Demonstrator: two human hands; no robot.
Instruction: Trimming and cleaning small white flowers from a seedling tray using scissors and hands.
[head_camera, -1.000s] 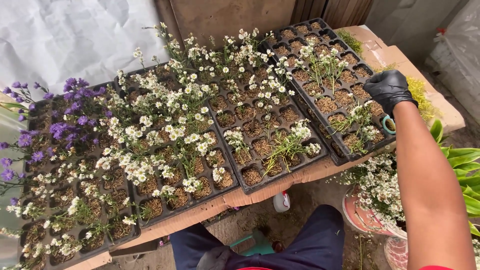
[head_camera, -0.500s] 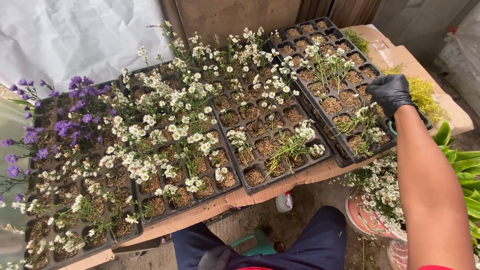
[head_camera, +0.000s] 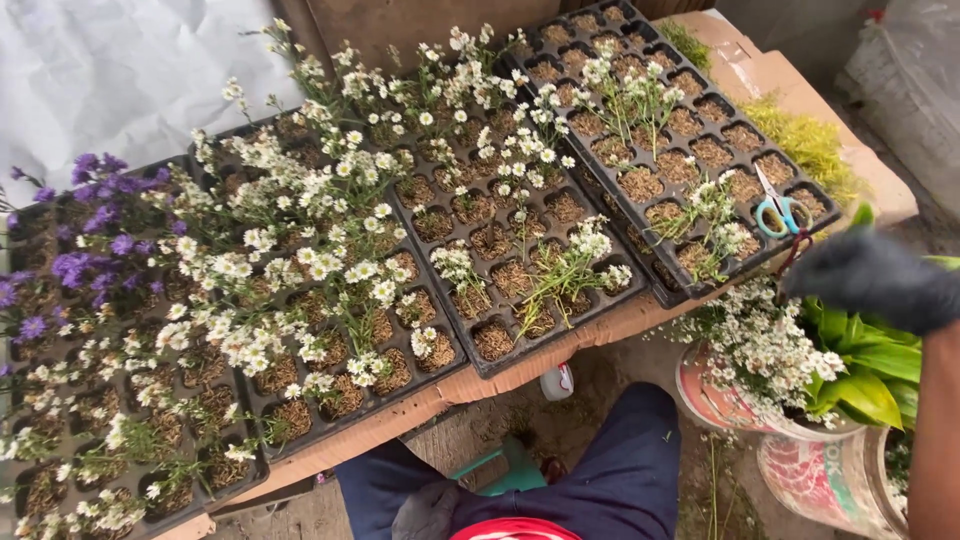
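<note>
here, right hand (head_camera: 872, 278): gloved black, blurred at the right edge, just near of the scissors; fingers curled, grip unclear
scissors (head_camera: 779, 208): blue-handled, lying on the far-right tray (head_camera: 640, 215)
left hand (head_camera: 425, 512): grey-gloved, low by the lap, fingers unclear
bucket (head_camera: 745, 385): white flowers, below the table edge

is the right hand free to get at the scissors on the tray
Probably yes: the gloved right hand hovers just beside the blue-handled scissors lying on the tray's corner, with nothing lying between them.
</note>
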